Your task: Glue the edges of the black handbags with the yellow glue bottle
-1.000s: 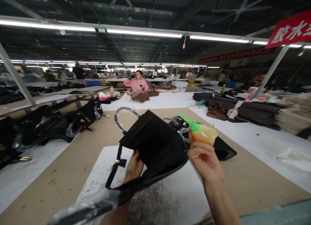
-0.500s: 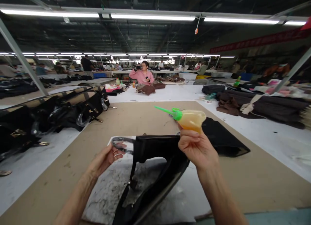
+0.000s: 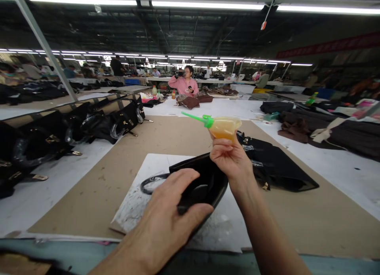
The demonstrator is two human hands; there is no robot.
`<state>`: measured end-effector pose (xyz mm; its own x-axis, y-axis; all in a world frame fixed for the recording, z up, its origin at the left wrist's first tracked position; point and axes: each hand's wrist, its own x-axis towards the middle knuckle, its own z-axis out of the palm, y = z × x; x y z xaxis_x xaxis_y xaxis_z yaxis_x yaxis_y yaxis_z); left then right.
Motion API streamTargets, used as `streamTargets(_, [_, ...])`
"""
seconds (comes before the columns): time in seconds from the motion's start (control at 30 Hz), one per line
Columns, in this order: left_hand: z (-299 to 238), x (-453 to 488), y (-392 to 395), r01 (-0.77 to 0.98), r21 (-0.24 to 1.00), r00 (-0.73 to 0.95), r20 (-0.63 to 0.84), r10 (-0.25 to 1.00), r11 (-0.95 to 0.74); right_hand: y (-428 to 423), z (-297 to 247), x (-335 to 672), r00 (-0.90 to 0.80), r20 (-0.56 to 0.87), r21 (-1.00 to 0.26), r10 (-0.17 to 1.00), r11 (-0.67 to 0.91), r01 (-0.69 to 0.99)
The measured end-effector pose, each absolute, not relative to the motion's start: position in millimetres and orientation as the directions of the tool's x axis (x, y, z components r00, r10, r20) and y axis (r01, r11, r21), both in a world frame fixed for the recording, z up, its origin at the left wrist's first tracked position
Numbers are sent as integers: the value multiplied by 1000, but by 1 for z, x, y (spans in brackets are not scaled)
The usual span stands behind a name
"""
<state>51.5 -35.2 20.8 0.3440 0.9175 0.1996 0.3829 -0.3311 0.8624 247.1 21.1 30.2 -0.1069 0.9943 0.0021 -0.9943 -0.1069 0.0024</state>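
A broad surface (image 3: 89,196), covered with tan sheeting and bordered by white paper, is shown in a workshop lit by tube lamps (image 3: 208,6). A stained white board (image 3: 133,205) is laid on the tan sheeting and is taken as the landmark. To the left of the board, a row of black handbags (image 3: 124,116) with gold-coloured fittings is seen; to its right, a flat black bag (image 3: 285,168) is laid, and beyond that, farther right, dark brown cloth (image 3: 299,126) is heaped. Well beyond the board, brown pieces (image 3: 190,102) are placed before a person in a pink top (image 3: 184,85). A red banner (image 3: 329,45) is hung far behind the board, to the right.

Over the board, a black handbag (image 3: 213,180) is seen with its mouth gaping; its looped handle (image 3: 144,186) is extended over the board's left part. The fingers of the left hand (image 3: 166,211) are spread from the thumb across the handbag's mouth; whether the bag is touched cannot be told. By the fingers of the right hand (image 3: 231,158), a squeeze bottle (image 3: 224,128) of amber liquid is gripped, raised above the board's far edge, its green nozzle (image 3: 197,118) pointed left.
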Motion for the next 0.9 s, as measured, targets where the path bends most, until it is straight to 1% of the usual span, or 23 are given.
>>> streamTargets(0.07, [21,67,-27,400,874,484,53,873,-275,25,31,246,-120,-15,13,993,-120,-993])
streamTargets(0.17, [12,76,-5,438,866,602,-81,795,-243,28,31,245,-132,-36,9,991,-131,-991])
streamTargets(0.3, [-2,71,14,548,809,641,-243,728,-213,30,29,247,-142,-29,-18,989,-143,-990])
streamTargets(0.37, [-5,55,21,627,747,602,-283,747,-222,30,29,248,-138,-22,-55,990,-139,-989])
streamTargets(0.43, [-2,27,29,690,686,503,-228,834,-228,29,30,251,-128,-22,-105,991,-130,-986])
streamTargets(0.5, [3,-13,35,745,640,347,-135,928,-186,27,30,253,-127,-31,-146,991,-130,-981])
streamTargets(0.53, [5,-35,37,773,619,251,-100,963,-138,25,30,253,-128,-41,-155,991,-133,-979])
streamTargets(0.57, [6,-56,38,814,578,134,-95,986,-55,23,29,253,-130,-55,-158,990,-137,-978])
streamTargets(0.6, [5,-75,38,848,530,32,-101,994,27,21,29,251,-128,-67,-160,989,-137,-978])
streamTargets(0.67, [0,-103,38,889,435,-103,-110,989,141,19,28,246,-117,-83,-170,990,-130,-977])
streamTargets(0.73, [-6,-117,40,911,376,-139,-106,985,169,18,28,239,-117,-72,-194,991,-129,-973])
streamTargets(0.77, [-7,-119,41,913,378,-129,-88,988,153,18,28,236,-124,-60,-206,990,-134,-969])
streamTargets(0.83, [-2,-115,44,890,448,-81,-19,997,81,20,29,232,-145,-43,-223,988,-151,-963])
streamTargets(0.9, [12,-101,43,834,551,-23,103,994,-38,23,29,231,-149,-43,-225,988,-154,-962])
